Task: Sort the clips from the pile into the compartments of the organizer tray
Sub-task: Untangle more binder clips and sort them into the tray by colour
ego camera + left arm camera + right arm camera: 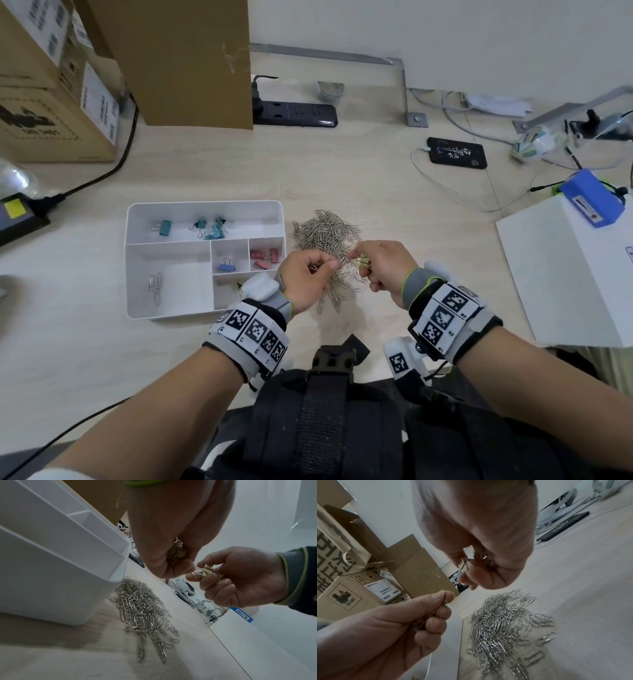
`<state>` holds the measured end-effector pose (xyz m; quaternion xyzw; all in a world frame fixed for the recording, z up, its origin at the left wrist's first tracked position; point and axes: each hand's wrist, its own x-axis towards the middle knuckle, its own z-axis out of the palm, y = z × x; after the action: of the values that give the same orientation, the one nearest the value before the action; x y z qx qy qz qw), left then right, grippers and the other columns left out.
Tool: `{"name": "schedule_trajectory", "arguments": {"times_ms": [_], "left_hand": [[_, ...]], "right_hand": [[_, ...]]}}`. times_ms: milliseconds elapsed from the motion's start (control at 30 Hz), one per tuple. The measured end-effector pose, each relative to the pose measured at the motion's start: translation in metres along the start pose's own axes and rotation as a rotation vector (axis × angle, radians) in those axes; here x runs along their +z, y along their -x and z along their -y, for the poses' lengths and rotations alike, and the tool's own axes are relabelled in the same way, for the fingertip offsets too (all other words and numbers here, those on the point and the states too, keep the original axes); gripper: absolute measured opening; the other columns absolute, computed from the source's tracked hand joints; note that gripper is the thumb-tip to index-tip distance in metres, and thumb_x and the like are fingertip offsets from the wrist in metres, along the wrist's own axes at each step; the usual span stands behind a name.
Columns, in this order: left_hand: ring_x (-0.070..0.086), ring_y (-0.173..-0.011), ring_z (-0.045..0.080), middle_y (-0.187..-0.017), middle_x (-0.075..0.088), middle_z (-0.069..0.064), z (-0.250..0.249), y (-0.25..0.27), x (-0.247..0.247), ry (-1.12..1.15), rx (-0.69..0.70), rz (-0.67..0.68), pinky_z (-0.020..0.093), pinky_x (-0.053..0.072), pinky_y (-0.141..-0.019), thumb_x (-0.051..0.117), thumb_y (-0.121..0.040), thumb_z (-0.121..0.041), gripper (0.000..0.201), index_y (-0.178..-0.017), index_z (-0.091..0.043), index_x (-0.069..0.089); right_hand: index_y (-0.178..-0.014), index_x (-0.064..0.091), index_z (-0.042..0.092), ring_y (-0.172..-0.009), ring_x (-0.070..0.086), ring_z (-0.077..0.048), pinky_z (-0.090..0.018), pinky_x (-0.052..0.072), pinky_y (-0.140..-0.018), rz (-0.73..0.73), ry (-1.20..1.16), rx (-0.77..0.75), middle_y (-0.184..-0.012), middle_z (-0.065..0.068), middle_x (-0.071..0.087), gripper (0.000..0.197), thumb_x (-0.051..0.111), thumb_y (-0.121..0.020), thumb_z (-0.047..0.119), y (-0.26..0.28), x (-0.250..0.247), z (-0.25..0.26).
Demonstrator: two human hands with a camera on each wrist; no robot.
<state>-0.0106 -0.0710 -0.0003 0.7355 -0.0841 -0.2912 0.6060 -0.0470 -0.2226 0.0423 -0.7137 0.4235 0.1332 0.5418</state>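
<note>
Both hands hover above the paper clip pile (327,236) on the table (394,192), apparently teasing clips apart. The right hand (382,270) pinches a gold binder clip (206,570), its wire handles pointing toward the left hand (305,279), which curls around more clips (176,552). The organizer tray (205,205) sits just left of that grip
</note>
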Motion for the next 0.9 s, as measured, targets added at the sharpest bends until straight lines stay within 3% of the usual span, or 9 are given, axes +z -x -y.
{"name": "schedule_trajectory", "arguments": {"times_ms": [133, 267, 367, 467, 567, 700, 800, 900], "left_hand": [[0.055, -0.052, 0.015, -0.057, 0.06, 0.003, 0.003, 0.015, -0.013, 0.029, -0.066, 0.048, 0.022, 0.047, -0.05, 0.066, -0.087, -0.019, 0.014, -0.074, -0.018, 0.069], [0.05, -0.046, 0.008, -0.053, 0.055, -0.001, 0.006, 0.036, -0.044, 0.13, -0.161, 0.087, 0.018, 0.043, -0.046, 0.061, -0.091, -0.016, 0.014, -0.078, -0.014, 0.066], [0.049, -0.048, 0.008, -0.061, 0.054, -0.001, 0.012, 0.049, -0.071, 0.232, -0.187, 0.043, 0.018, 0.04, -0.046, 0.055, -0.094, -0.015, 0.018, -0.084, -0.011, 0.069], [0.048, -0.051, 0.012, -0.067, 0.052, 0.003, 0.021, 0.062, -0.099, 0.386, -0.23, -0.098, 0.019, 0.039, -0.046, 0.05, -0.096, -0.014, 0.023, -0.082, -0.012, 0.069], [0.047, -0.051, 0.012, -0.066, 0.051, 0.003, 0.026, 0.07, -0.117, 0.495, -0.284, -0.215, 0.018, 0.039, -0.048, 0.048, -0.097, -0.012, 0.022, -0.084, -0.009, 0.065], [0.05, -0.052, 0.012, -0.069, 0.051, 0.004, 0.032, 0.078, -0.126, 0.627, -0.329, -0.295, 0.02, 0.044, -0.051, 0.043, -0.099, -0.013, 0.023, -0.084, -0.01, 0.059], [0.055, -0.055, 0.012, -0.07, 0.055, 0.005, 0.031, 0.079, -0.126, 0.701, -0.332, -0.278, 0.02, 0.047, -0.053, 0.041, -0.1, -0.012, 0.022, -0.086, -0.01, 0.058], [0.052, -0.051, 0.008, -0.07, 0.055, 0.003, 0.03, 0.078, -0.129, 0.76, -0.355, -0.282, 0.016, 0.043, -0.048, 0.043, -0.099, -0.013, 0.021, -0.089, -0.01, 0.061]], "right_hand": [[-0.092, 0.066, 0.009, -0.047, 0.043, -0.016, -0.026, 0.04, -0.045, 0.102, -0.026, -0.076, -0.07, -0.007, 0.058, 0.019, 0.058, -0.091, 0.026, 0.003, 0.017, 0.004], [-0.078, 0.06, 0.014, -0.052, 0.051, -0.016, -0.027, 0.045, -0.047, 0.248, 0.14, -0.184, -0.069, -0.003, 0.06, 0.016, 0.058, -0.092, 0.021, 0.007, 0.051, 0.013], [-0.077, 0.058, 0.015, -0.055, 0.053, -0.018, -0.028, 0.047, -0.049, 0.301, 0.212, -0.221, -0.067, -0.003, 0.059, 0.015, 0.059, -0.091, 0.021, 0.011, 0.078, 0.019], [-0.085, 0.06, 0.016, -0.059, 0.06, -0.017, -0.03, 0.053, -0.051, 0.347, 0.321, -0.255, -0.075, -0.002, 0.061, 0.007, 0.06, -0.09, 0.022, 0.018, 0.103, 0.023], [-0.085, 0.062, 0.024, -0.076, 0.068, -0.021, -0.038, 0.058, -0.07, 0.355, 0.451, -0.34, -0.078, 0.006, 0.063, 0.004, 0.062, -0.088, 0.025, 0.021, 0.121, 0.025], [-0.089, 0.062, 0.032, -0.087, 0.063, -0.015, -0.027, 0.05, -0.083, 0.278, 0.786, -0.478, -0.09, 0.01, 0.068, 0.004, 0.061, -0.086, 0.035, 0.023, 0.133, 0.025], [-0.095, 0.065, 0.029, -0.087, 0.064, -0.016, -0.03, 0.05, -0.082, 0.184, 0.833, -0.573, -0.091, 0.008, 0.071, 0.014, 0.059, -0.087, 0.038, 0.03, 0.133, 0.026], [-0.095, 0.067, 0.028, -0.08, 0.062, -0.009, -0.023, 0.046, -0.074, 0.223, 0.696, -0.585, -0.086, 0.012, 0.069, 0.012, 0.061, -0.088, 0.037, 0.039, 0.137, 0.032]]}}
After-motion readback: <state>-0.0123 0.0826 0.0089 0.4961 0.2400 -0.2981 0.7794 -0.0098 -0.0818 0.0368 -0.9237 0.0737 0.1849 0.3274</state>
